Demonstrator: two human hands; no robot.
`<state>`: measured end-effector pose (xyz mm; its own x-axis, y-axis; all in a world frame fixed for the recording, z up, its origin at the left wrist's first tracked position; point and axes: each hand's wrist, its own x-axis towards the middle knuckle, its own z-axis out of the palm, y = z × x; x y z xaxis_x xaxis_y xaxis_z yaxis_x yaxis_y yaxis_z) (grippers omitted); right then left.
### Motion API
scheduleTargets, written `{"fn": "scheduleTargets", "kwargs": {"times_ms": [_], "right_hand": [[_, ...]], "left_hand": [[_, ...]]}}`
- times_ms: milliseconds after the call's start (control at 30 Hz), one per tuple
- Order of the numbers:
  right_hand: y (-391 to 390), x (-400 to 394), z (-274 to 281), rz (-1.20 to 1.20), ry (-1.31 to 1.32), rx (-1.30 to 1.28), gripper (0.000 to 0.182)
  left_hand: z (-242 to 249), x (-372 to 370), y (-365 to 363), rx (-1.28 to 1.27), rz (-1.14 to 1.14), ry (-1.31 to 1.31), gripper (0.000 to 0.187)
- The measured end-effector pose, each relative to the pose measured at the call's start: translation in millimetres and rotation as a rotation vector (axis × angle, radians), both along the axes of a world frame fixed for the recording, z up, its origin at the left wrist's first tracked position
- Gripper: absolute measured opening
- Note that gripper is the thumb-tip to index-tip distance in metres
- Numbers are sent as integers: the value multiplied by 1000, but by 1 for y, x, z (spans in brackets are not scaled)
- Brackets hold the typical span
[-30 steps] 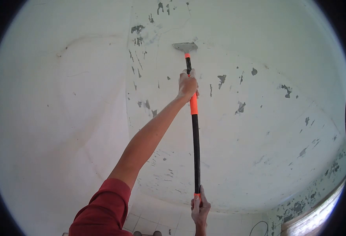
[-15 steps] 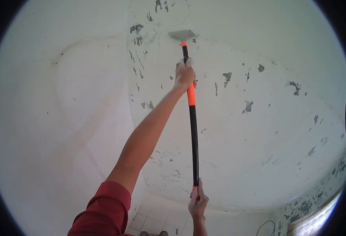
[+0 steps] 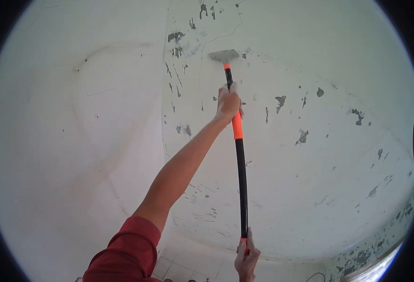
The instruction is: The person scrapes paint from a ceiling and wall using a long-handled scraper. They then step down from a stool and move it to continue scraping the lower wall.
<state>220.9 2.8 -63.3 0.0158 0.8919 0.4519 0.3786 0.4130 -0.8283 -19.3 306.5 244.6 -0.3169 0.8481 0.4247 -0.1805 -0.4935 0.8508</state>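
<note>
Here, left hand [image 3: 229, 102] and right hand [image 3: 247, 257] clasp the scraper [image 3: 241, 183] (its upper orange grip [image 3: 237, 128] partly covered)

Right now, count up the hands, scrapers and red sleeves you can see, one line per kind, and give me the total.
Scraper: 1
Hands: 2, the left hand higher up and the right hand near the bottom end
Red sleeve: 1
Total: 4

Dull grey metal scraper head [image 3: 224, 56]; smooth black pole [image 3: 241, 188]; matt, flaking painted wall [image 3: 282, 164].
</note>
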Motion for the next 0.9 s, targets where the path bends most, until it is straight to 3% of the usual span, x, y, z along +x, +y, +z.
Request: {"fn": "scheduleTargets", "kwargs": {"times_ms": [100,300,467,633,700,767,900], "right_hand": [[10,5,38,-56,-42,-45,49],[-3,24,16,-1,-70,5,50],[6,6,45,3,-78,-24,49],[-21,9,12,11,-25,-44,49],[-19,7,3,-18,11,-67,49],[-6,14,0,-10,-11,-65,49],[-30,22,8,50,61,-117,49]], "left_hand": [[16,-6,9,19,-13,-82,35],[-4,0,-1,13,-4,-99,30],[18,-24,11,-1,-35,-117,33],[-25,-7,3,-41,34,-56,37],[-29,-3,7,-69,-3,-16,38],[-29,0,12,-53,107,-4,37],[-18,2,-7,-37,-31,-35,37]]}}
